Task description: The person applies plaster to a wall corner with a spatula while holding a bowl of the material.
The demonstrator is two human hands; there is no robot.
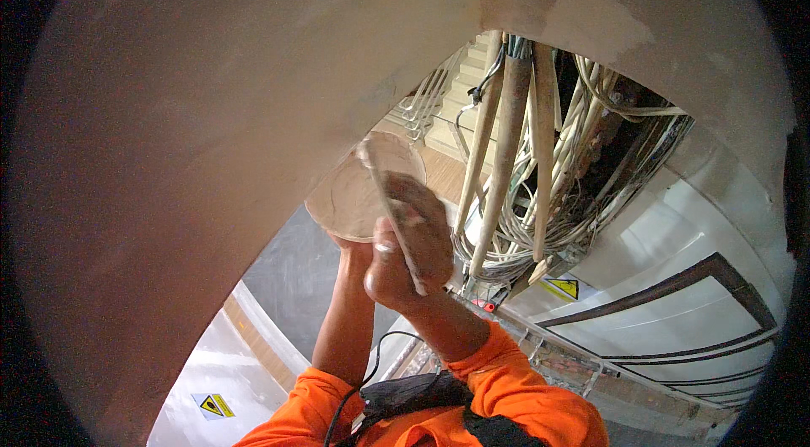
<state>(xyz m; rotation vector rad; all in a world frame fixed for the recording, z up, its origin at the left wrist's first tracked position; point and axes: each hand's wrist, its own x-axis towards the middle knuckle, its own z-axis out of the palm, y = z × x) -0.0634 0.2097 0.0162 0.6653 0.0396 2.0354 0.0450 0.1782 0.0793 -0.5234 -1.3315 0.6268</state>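
My left hand (354, 249) is raised beneath a round, flat plaster board (350, 189) and holds it up; the fingers are hidden under it. Pale beige paste seems to coat the board's top. My right hand (392, 265) is closed round a long, thin plastering trowel (390, 194), seen nearly edge-on and held against or just above the board. A dark brown patch right of the blade is shaded, and I cannot make out what it is. Whitish smears mark my right thumb.
A large beige curved surface (211, 109) slopes over the left and top. Thick pipes (506, 151) and bundled cables (523, 253) hang through an opening at right. White curved panels (666, 236) with dark stripes lie beyond. A black cable (371, 363) loops near my chest.
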